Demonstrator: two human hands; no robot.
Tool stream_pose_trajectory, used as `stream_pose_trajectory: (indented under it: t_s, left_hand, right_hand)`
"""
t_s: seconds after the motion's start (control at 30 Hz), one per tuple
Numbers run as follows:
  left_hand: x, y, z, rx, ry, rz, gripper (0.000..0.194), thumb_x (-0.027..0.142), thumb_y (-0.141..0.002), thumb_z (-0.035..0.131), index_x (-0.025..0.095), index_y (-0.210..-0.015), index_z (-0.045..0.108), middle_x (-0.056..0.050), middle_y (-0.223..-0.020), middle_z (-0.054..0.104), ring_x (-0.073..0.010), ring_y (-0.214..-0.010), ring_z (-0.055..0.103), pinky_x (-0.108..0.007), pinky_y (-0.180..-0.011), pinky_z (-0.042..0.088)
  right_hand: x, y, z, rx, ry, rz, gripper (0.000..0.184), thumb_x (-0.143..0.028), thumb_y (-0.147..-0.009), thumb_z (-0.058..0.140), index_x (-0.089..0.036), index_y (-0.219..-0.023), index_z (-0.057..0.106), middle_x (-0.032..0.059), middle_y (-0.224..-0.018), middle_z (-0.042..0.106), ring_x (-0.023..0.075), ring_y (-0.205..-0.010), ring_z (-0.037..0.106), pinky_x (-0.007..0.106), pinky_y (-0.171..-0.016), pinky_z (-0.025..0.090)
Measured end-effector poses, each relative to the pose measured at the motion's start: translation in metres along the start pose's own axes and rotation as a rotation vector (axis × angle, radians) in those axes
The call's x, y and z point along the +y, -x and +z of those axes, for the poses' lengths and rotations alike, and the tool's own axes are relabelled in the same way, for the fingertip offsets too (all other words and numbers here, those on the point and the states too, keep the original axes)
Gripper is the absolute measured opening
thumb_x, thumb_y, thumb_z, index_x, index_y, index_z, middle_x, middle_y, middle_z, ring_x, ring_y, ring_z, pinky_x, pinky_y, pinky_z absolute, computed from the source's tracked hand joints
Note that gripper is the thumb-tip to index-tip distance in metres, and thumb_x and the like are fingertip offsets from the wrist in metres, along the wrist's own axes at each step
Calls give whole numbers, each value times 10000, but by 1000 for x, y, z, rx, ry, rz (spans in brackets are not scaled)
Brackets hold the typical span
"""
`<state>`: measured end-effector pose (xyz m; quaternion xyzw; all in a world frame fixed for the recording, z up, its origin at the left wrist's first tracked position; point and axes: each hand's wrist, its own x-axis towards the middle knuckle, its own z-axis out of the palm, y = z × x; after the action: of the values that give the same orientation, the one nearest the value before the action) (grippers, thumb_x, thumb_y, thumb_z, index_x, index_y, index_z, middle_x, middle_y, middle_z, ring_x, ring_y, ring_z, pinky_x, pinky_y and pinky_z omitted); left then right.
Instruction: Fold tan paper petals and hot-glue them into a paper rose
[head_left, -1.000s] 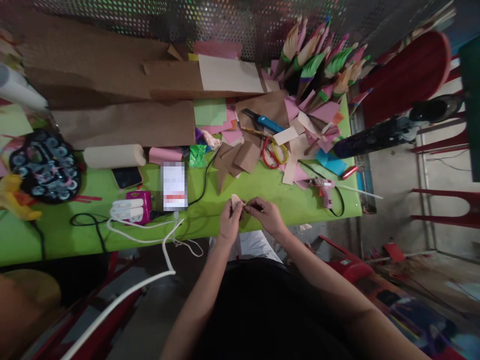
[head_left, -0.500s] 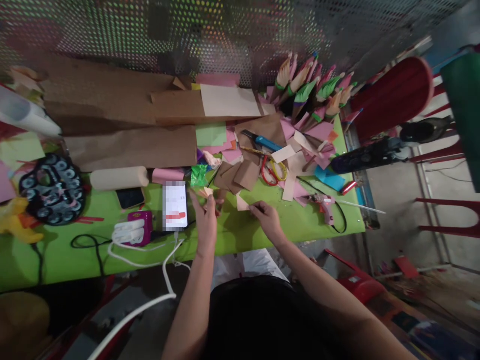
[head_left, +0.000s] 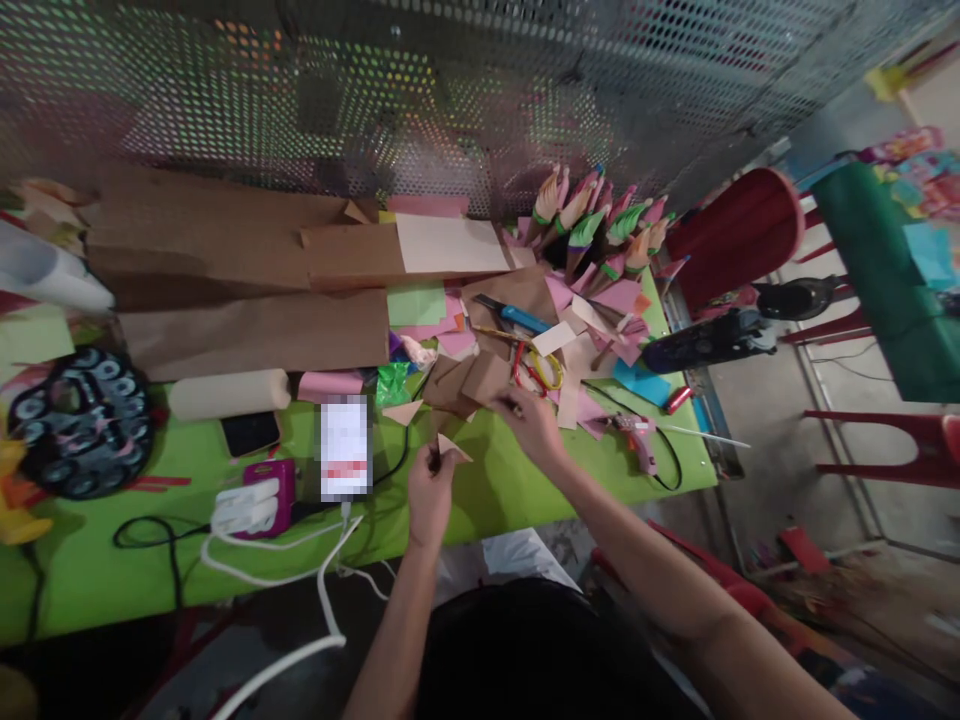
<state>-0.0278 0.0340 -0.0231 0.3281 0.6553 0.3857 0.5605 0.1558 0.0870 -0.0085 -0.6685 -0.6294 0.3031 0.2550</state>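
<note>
My left hand (head_left: 431, 490) is closed around a small peach paper piece (head_left: 454, 450), which pokes out above the fingers near the table's front. Another peach paper piece (head_left: 403, 412) lies on the green table, beyond that hand. Further right, my right hand (head_left: 531, 425) has its fingers curled together at the edge of the brown paper pieces (head_left: 487, 375). Whether anything is between those fingertips is hidden. Just past it lie scissors with red and yellow handles (head_left: 551, 370) and a blue cutter knife (head_left: 521, 318).
A phone (head_left: 345, 447) on a white cable lies left of my hands. To the right is a pink glue gun (head_left: 640, 440). Brown cardboard (head_left: 255, 325) and paper cones (head_left: 589, 230) stand along the back. A beige roll (head_left: 229, 394) lies left.
My left hand has drawn back toward me and now holds a peach piece. My right hand no longer shows its peach piece and has reached to the brown paper. The view has shifted.
</note>
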Motion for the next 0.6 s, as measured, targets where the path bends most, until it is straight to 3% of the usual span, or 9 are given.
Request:
stream_pose_trajectory:
  t_s: [0.07, 0.17, 0.27, 0.4, 0.6]
  left_hand:
    - [-4, 0, -3, -1, 1, -3, 173, 367, -736, 676, 207, -740, 611, 8, -706, 649, -180, -715, 607, -291, -721, 467]
    - [-10, 4, -1, -14, -1, -19, 148, 341, -735, 652, 203, -785, 635, 0, -741, 674, -177, -717, 617, -296, -725, 481]
    - [-15, 8, 3, -44, 11, -34, 162, 288, -730, 638, 199, -861, 673, -21, -806, 711, -187, -758, 645, -306, -749, 502]
    - [-19, 12, 6, -89, 17, -40, 208, 217, -722, 627, 191, -916, 695, -23, -804, 710, -187, -784, 655, -319, -788, 516]
    - [-22, 13, 12, -114, 56, -60, 513, 109, -720, 616, 203, -1225, 611, 5, -787, 681, -145, -705, 625, -291, -737, 520]
  right_hand:
    - [6, -36, -19, 88, 222, -71, 231, -270, -919, 518, -213, -989, 731, 104, -1005, 730, 264, -936, 618, 380, -834, 479]
    - [14, -81, -33, 100, 510, -112, 338, -150, -893, 490, -192, -1151, 703, 140, -1161, 706, 315, -1045, 572, 435, -891, 442]
    - [19, -105, -32, 55, 664, -94, 373, -84, -884, 438, -160, -1134, 703, 170, -1069, 721, 316, -997, 578, 423, -852, 429]
    - [20, -107, -27, 50, 696, -102, 359, -86, -905, 397, -134, -1067, 713, 187, -1041, 701, 316, -979, 571, 428, -854, 411]
    - [21, -81, -43, 76, 585, -201, 275, -210, -952, 460, -196, -1034, 722, 118, -1071, 701, 300, -1003, 559, 417, -879, 413]
